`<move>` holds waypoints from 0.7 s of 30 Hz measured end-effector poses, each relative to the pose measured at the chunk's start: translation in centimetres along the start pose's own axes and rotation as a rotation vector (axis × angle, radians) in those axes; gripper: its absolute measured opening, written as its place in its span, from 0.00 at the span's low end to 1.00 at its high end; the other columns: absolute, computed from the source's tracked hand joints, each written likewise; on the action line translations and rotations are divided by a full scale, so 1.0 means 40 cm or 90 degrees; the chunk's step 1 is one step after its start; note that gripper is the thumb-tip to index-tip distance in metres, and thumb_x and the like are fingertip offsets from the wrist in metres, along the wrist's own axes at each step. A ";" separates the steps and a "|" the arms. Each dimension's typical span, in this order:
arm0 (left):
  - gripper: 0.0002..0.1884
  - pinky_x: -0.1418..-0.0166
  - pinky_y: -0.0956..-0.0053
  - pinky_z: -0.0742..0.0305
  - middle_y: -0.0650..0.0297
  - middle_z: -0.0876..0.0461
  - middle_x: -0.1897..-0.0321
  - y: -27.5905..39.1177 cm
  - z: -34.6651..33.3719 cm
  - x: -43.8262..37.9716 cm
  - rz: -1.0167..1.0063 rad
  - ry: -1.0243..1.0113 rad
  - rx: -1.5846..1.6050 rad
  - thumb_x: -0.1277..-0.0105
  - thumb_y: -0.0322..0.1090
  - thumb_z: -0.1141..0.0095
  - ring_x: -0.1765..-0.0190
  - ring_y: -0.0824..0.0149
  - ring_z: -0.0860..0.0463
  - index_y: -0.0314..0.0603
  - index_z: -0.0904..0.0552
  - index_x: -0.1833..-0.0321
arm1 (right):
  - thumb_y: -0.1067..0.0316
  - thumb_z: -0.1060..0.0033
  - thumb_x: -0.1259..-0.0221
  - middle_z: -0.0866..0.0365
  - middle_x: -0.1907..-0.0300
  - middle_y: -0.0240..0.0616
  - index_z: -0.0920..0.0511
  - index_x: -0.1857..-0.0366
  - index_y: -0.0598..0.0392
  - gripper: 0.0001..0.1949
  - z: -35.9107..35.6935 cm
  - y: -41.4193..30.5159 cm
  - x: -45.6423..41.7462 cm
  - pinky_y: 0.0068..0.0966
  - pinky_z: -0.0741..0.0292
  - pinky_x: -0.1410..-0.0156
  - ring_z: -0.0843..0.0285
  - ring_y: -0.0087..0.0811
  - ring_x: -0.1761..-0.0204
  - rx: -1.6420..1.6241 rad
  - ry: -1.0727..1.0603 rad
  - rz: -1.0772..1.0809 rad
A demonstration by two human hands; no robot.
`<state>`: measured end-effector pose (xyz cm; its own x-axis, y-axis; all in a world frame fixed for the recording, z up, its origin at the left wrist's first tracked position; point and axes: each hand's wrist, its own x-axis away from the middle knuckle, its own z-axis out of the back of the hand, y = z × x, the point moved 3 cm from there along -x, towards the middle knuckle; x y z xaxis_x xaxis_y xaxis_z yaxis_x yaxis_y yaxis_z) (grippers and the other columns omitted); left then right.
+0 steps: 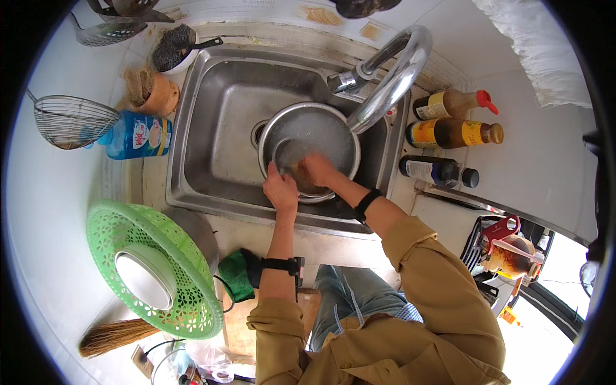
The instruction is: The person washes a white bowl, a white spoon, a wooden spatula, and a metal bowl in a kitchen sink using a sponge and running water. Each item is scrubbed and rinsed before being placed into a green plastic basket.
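Observation:
A round metal basin (327, 120) with cloudy water stands in the right part of a stainless steel sink (216, 125). Inside the basin, tilted towards me, lies a smaller round vessel (281, 149), partly under the water. My left hand (282, 190) grips the near left rim of that vessel, thumb up. My right hand (317, 168) is inside it, fingers blurred and curled down; whether they hold something cannot be made out. The chrome faucet (399, 82) arches over the basin's right side, and the drain (260, 132) shows just left of the basin.
Three sauce bottles (435, 134) stand right of the sink. On the left are a blue detergent bottle (144, 134), a clay pot (161, 94), a bowl with a scouring pad (175, 50) and a hanging wire strainer (72, 120). A green plastic colander (187, 255) holds a white bowl (144, 279) at lower left.

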<state>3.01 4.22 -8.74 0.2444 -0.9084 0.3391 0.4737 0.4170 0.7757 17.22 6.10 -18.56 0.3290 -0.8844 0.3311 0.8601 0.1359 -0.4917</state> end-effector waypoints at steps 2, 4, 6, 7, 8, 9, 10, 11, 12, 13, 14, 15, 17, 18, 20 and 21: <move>0.20 0.70 0.55 0.19 0.43 0.20 0.82 -0.008 0.008 0.000 -0.024 0.024 -0.027 0.40 0.20 0.47 0.80 0.47 0.16 0.26 0.24 0.43 | 0.69 0.33 0.49 0.14 0.57 0.44 0.12 0.60 0.49 0.11 0.039 -0.040 0.022 0.45 0.21 0.47 0.16 0.49 0.55 -0.028 -0.171 0.036; 0.20 0.67 0.52 0.19 0.43 0.19 0.81 -0.023 0.006 -0.011 -0.093 0.059 -0.074 0.40 0.21 0.45 0.77 0.44 0.15 0.28 0.23 0.43 | 0.69 0.34 0.50 0.15 0.59 0.42 0.12 0.63 0.49 0.09 0.058 -0.032 0.015 0.45 0.21 0.50 0.16 0.49 0.57 -0.161 -0.202 0.101; 0.21 0.62 0.50 0.20 0.43 0.18 0.79 -0.039 -0.008 -0.015 -0.088 0.066 -0.083 0.41 0.22 0.44 0.72 0.41 0.15 0.31 0.23 0.42 | 0.69 0.34 0.51 0.16 0.60 0.40 0.13 0.66 0.48 0.08 0.096 -0.058 -0.005 0.44 0.21 0.50 0.16 0.46 0.57 -0.161 -0.181 0.204; 0.22 0.60 0.49 0.20 0.43 0.18 0.78 -0.051 -0.004 -0.012 -0.078 0.076 -0.091 0.41 0.22 0.44 0.70 0.40 0.15 0.32 0.23 0.42 | 0.69 0.34 0.51 0.17 0.60 0.38 0.13 0.67 0.48 0.07 0.153 -0.111 -0.014 0.42 0.22 0.50 0.16 0.44 0.55 -0.093 -0.149 0.279; 0.22 0.60 0.48 0.21 0.42 0.18 0.77 -0.043 0.003 -0.007 -0.075 0.062 -0.072 0.42 0.22 0.43 0.69 0.39 0.15 0.32 0.23 0.41 | 0.69 0.34 0.52 0.17 0.60 0.36 0.13 0.68 0.48 0.06 0.196 -0.141 -0.020 0.41 0.22 0.50 0.17 0.42 0.53 -0.022 -0.114 0.348; 0.23 0.59 0.47 0.21 0.42 0.17 0.76 -0.021 0.010 0.000 -0.076 0.041 -0.051 0.42 0.22 0.43 0.67 0.38 0.15 0.33 0.23 0.40 | 0.69 0.35 0.51 0.18 0.60 0.33 0.14 0.69 0.48 0.05 0.210 -0.145 -0.027 0.38 0.23 0.48 0.18 0.39 0.51 0.081 -0.051 0.422; 0.24 0.58 0.47 0.22 0.42 0.17 0.76 -0.010 0.017 -0.003 -0.077 0.027 -0.030 0.42 0.23 0.43 0.66 0.38 0.16 0.33 0.24 0.40 | 0.68 0.35 0.51 0.19 0.59 0.30 0.14 0.70 0.47 0.05 0.221 -0.150 -0.048 0.36 0.24 0.47 0.20 0.37 0.48 0.186 0.015 0.502; 0.24 0.61 0.50 0.21 0.42 0.18 0.77 -0.011 0.013 -0.004 -0.105 0.042 -0.040 0.42 0.22 0.45 0.70 0.41 0.15 0.32 0.24 0.39 | 0.67 0.36 0.50 0.20 0.59 0.28 0.15 0.71 0.47 0.04 0.231 -0.155 -0.067 0.33 0.25 0.46 0.21 0.35 0.46 0.292 0.083 0.579; 0.24 0.63 0.52 0.20 0.43 0.18 0.79 -0.023 0.008 -0.008 -0.134 0.060 -0.053 0.41 0.22 0.46 0.74 0.44 0.15 0.30 0.24 0.39 | 0.65 0.37 0.51 0.21 0.57 0.26 0.15 0.71 0.47 0.04 0.230 -0.145 -0.089 0.31 0.26 0.46 0.23 0.33 0.46 0.327 0.088 0.608; 0.24 0.66 0.55 0.19 0.44 0.19 0.80 -0.022 0.012 -0.002 -0.160 0.073 -0.068 0.41 0.21 0.47 0.77 0.47 0.14 0.28 0.24 0.39 | 0.64 0.37 0.51 0.22 0.56 0.24 0.16 0.72 0.46 0.04 0.223 -0.124 -0.095 0.29 0.28 0.46 0.26 0.31 0.46 0.359 0.090 0.633; 0.24 0.65 0.56 0.18 0.43 0.19 0.81 -0.027 0.012 -0.002 -0.129 0.047 -0.090 0.41 0.21 0.47 0.78 0.47 0.15 0.27 0.24 0.39 | 0.62 0.38 0.51 0.23 0.55 0.22 0.16 0.72 0.46 0.04 0.212 -0.106 -0.098 0.27 0.29 0.46 0.28 0.30 0.46 0.390 0.093 0.657; 0.25 0.63 0.53 0.20 0.43 0.19 0.79 -0.031 0.013 -0.003 -0.124 0.038 -0.093 0.41 0.21 0.46 0.74 0.44 0.15 0.29 0.25 0.38 | 0.62 0.38 0.50 0.23 0.55 0.24 0.16 0.71 0.46 0.05 0.209 -0.089 -0.103 0.28 0.28 0.46 0.27 0.31 0.47 0.382 0.128 0.630; 0.28 0.59 0.46 0.22 0.42 0.18 0.75 -0.039 0.015 -0.004 -0.117 0.019 -0.099 0.42 0.22 0.44 0.67 0.38 0.16 0.33 0.27 0.35 | 0.62 0.39 0.49 0.23 0.56 0.26 0.15 0.69 0.47 0.06 0.196 -0.060 -0.103 0.31 0.25 0.45 0.25 0.33 0.48 0.367 0.196 0.570; 0.26 0.58 0.46 0.22 0.41 0.17 0.73 -0.015 0.022 0.004 -0.060 -0.003 -0.057 0.42 0.22 0.44 0.66 0.38 0.16 0.32 0.26 0.37 | 0.63 0.39 0.48 0.23 0.56 0.27 0.15 0.68 0.47 0.06 0.165 -0.019 -0.092 0.32 0.23 0.46 0.24 0.34 0.50 0.328 0.188 0.466; 0.25 0.58 0.46 0.22 0.40 0.17 0.73 -0.007 0.002 0.006 -0.090 0.020 -0.062 0.42 0.22 0.44 0.66 0.38 0.16 0.32 0.25 0.38 | 0.64 0.40 0.46 0.22 0.55 0.30 0.15 0.66 0.46 0.06 0.109 0.050 -0.070 0.36 0.20 0.47 0.21 0.36 0.52 0.255 0.185 0.263; 0.25 0.58 0.47 0.22 0.40 0.17 0.72 -0.015 0.002 0.009 -0.098 0.040 -0.069 0.42 0.21 0.44 0.65 0.38 0.16 0.31 0.24 0.39 | 0.65 0.39 0.45 0.22 0.54 0.31 0.15 0.66 0.46 0.06 0.101 0.040 -0.055 0.39 0.19 0.48 0.20 0.39 0.53 0.271 0.125 0.215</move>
<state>2.75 3.66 -9.05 0.2130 -0.9596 0.1838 0.5966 0.2768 0.7533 19.45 10.07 -16.81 0.5694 -0.8213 0.0358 0.8141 0.5572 -0.1636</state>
